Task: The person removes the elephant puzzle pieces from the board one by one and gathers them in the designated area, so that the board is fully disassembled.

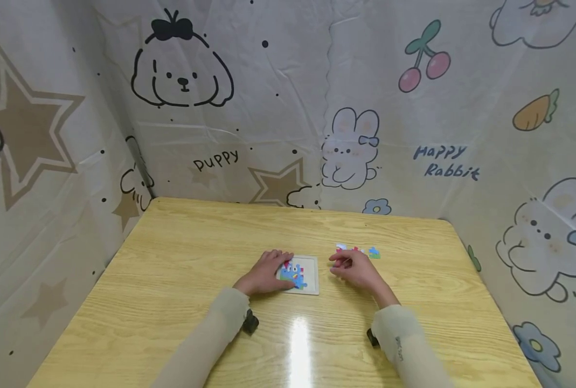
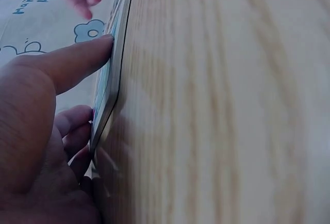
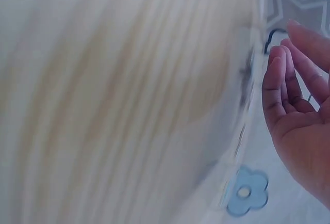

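Observation:
My left hand [image 1: 267, 274] holds the left side of a white-framed jigsaw tray [image 1: 312, 276], thumb along its near edge and fingers at the far left. Joined jigsaw pieces [image 1: 293, 272] in the tray form part of a blue picture; the hand covers some of it. In the left wrist view the thumb touches the tray [image 2: 109, 108] from above. My right hand [image 1: 358, 269] hovers right of the tray with loosely bent fingers. Nothing shows between the right hand's fingers [image 3: 278, 74] in the right wrist view.
Loose jigsaw pieces lie beyond the right hand, among them a blue and green piece [image 1: 374, 253] and a pale pink one [image 1: 341, 247]. The hand partly hides others. A patterned curtain [image 1: 278, 108] hangs behind the wooden table [image 1: 195, 237].

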{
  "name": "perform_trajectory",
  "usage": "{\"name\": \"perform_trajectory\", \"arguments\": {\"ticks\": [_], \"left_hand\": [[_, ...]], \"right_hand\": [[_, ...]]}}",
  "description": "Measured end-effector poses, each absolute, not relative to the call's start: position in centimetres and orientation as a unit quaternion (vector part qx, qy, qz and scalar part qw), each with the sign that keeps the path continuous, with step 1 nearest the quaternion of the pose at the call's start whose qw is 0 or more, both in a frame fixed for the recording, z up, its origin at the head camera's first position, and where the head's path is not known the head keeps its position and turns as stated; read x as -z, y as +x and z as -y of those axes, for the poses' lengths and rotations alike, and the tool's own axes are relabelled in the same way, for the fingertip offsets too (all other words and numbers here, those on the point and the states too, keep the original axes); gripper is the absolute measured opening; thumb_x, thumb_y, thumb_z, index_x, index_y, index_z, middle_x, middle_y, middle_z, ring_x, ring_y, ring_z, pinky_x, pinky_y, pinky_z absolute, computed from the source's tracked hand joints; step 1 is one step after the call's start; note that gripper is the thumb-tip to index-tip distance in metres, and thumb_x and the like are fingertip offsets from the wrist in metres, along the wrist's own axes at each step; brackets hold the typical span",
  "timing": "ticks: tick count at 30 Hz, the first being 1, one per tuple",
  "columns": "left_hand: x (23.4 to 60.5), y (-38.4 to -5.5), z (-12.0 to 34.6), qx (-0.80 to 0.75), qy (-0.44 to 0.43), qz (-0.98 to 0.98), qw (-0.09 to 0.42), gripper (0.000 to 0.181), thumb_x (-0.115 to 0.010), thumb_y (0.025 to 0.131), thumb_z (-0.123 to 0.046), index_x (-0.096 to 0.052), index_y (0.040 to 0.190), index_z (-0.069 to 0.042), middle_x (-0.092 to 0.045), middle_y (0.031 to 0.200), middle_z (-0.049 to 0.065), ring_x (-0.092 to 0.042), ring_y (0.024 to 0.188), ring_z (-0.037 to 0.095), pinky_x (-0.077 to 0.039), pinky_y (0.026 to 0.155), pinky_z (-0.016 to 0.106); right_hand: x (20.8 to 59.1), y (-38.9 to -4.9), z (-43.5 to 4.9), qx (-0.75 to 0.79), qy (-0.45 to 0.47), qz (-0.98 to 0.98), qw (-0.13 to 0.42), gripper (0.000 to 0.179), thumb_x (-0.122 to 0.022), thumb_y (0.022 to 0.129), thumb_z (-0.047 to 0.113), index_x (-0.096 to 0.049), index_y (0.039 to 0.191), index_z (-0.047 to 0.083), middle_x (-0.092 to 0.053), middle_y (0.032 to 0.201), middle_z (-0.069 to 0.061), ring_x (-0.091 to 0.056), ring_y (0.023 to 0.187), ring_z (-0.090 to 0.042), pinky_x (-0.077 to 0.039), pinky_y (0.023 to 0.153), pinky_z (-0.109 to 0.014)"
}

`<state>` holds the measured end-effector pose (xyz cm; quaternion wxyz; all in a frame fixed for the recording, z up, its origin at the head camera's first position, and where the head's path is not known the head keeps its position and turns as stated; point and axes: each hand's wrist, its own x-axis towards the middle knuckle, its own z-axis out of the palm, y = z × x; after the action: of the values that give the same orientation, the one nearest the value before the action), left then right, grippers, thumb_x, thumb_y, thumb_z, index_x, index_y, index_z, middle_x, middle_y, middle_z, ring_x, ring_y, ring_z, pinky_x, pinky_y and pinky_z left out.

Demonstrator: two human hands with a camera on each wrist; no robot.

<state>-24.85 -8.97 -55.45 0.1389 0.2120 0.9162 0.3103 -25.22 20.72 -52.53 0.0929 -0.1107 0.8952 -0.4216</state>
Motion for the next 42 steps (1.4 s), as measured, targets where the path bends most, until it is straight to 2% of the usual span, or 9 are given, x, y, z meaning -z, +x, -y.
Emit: {"name": "perform_trajectory", "arguments": {"ticks": [7,14,24,31,42], "left_hand": [[55.4,-25.0,8.9,-0.31,0.203,-0.917,0.145,0.086,-0.077,0.09,-0.05,-0.039,0.161,-0.021,-0.034,0.164,0.014,-0.029,0.15,0.033,-0.031,0.122,0.055],[55.3,-24.9,8.7,-0.315,0.202,-0.916,0.147,0.085,-0.077,0.091,-0.049,-0.039,0.161,-0.021,-0.032,0.167,0.014,-0.026,0.153,0.035,-0.029,0.123,0.057],[54.9,-24.7,8.7,-0.321,0.21,-0.912,0.141,0.082,-0.078,0.091,-0.046,-0.042,0.16,-0.018,-0.035,0.164,0.015,-0.028,0.151,0.036,-0.03,0.122,0.057],[55.0,-24.9,8.6,-0.321,0.211,-0.913,0.138,0.082,-0.077,0.092,-0.046,-0.041,0.16,-0.018,-0.034,0.165,0.015,-0.027,0.152,0.036,-0.03,0.122,0.058],[55.5,-24.9,8.9,-0.321,0.204,-0.914,0.141,0.083,-0.077,0.091,-0.049,-0.041,0.16,-0.021,-0.032,0.167,0.014,-0.025,0.154,0.035,-0.03,0.122,0.058]], "right_hand": [[52.5,-25.3,-16.7,0.427,-0.143,-0.886,0.107,0.022,-0.077,0.093,0.007,-0.076,0.114,0.003,-0.072,0.097,-0.005,-0.063,0.086,-0.015,-0.054,0.082,-0.031],[52.8,-25.4,-14.8,0.407,-0.15,-0.892,0.126,0.027,-0.081,0.09,0.009,-0.075,0.115,0.004,-0.074,0.101,-0.005,-0.066,0.09,-0.015,-0.057,0.088,-0.035],[52.8,-25.5,-13.7,0.393,-0.144,-0.897,0.141,0.033,-0.084,0.085,0.006,-0.075,0.116,0.004,-0.072,0.099,-0.004,-0.062,0.084,-0.013,-0.054,0.081,-0.029],[52.9,-25.5,-13.3,0.39,-0.142,-0.901,0.128,0.035,-0.086,0.081,0.002,-0.075,0.114,0.004,-0.071,0.098,-0.005,-0.061,0.08,-0.014,-0.054,0.074,-0.029],[53.1,-25.7,-13.3,0.405,-0.141,-0.891,0.147,0.037,-0.086,0.081,0.0,-0.072,0.114,0.008,-0.068,0.1,-0.004,-0.061,0.079,-0.016,-0.053,0.071,-0.028]]}}
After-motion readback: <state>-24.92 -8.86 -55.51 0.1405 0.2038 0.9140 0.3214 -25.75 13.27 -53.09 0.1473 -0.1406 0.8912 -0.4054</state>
